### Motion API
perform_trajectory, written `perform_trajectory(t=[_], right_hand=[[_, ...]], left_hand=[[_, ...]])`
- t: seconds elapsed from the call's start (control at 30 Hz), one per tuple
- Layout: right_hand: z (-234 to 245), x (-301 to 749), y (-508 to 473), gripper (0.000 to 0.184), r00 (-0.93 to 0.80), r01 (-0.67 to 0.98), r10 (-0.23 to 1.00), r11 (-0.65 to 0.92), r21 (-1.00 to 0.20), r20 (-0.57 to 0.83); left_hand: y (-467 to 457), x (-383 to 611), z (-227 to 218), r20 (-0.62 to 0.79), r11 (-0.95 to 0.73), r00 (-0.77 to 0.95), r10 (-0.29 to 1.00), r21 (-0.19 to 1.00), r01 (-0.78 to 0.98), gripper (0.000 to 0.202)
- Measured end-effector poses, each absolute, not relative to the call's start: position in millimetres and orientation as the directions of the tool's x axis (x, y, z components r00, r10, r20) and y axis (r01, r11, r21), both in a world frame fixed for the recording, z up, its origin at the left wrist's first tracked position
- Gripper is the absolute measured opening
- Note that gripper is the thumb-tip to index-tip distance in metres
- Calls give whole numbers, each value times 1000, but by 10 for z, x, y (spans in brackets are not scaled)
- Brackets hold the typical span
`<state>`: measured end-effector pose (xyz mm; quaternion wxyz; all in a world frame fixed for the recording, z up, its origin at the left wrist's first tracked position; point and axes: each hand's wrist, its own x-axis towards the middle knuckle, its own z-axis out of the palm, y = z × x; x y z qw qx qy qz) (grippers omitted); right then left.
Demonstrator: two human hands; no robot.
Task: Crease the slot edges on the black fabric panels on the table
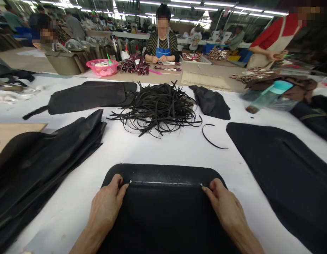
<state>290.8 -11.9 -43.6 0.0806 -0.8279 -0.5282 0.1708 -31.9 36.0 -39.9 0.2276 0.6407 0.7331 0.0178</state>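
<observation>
A black leather-like panel (165,218) with rounded far corners lies in front of me on the white table (158,151). Across its far end runs a fold or slit with a pale line and small white marks at both ends. My left hand (106,199) pinches the panel near the fold's left end, thumb against forefinger. At the right end my right hand (224,201) pinches it the same way. Beyond the panel sits a tangled heap of thin black strips (160,102), with one loose curved strip (212,141) beside it.
More black sheets lie at the left (47,151), and another black panel (282,165) at the right. A teal-lidded bottle (269,95) lies tilted at the far right. Past a pink basket (103,67), a person in a blue apron (163,49) sits working.
</observation>
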Motion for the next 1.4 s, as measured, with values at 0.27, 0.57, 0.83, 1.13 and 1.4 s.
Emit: perform_trajectory(t=[0.27, 0.57, 0.83, 1.13, 1.4], right_hand=[[-409, 2750, -299, 20, 190, 955, 974, -154, -252, 125], [-609, 2013, -233, 42, -304, 944, 916, 327, -50, 262], [-652, 2018, -218, 46, -365, 931, 908, 360, 62, 208], [-728, 2394, -349, 49, -361, 929, 884, 368, 34, 296], [-804, 3005, -476, 48, -354, 935, 901, 333, 123, 251]], left_hand=[[214, -456, -460, 68, -112, 91, 994, 499, 859, 26], [106, 223, -634, 256, -844, 809, 530, 62, 533, 55], [96, 182, -654, 150, -853, 842, 519, 24, 521, 54], [74, -101, -605, 61, -817, 815, 576, 96, 569, 58], [-9, -461, -611, 144, -689, 676, 723, 77, 721, 61]])
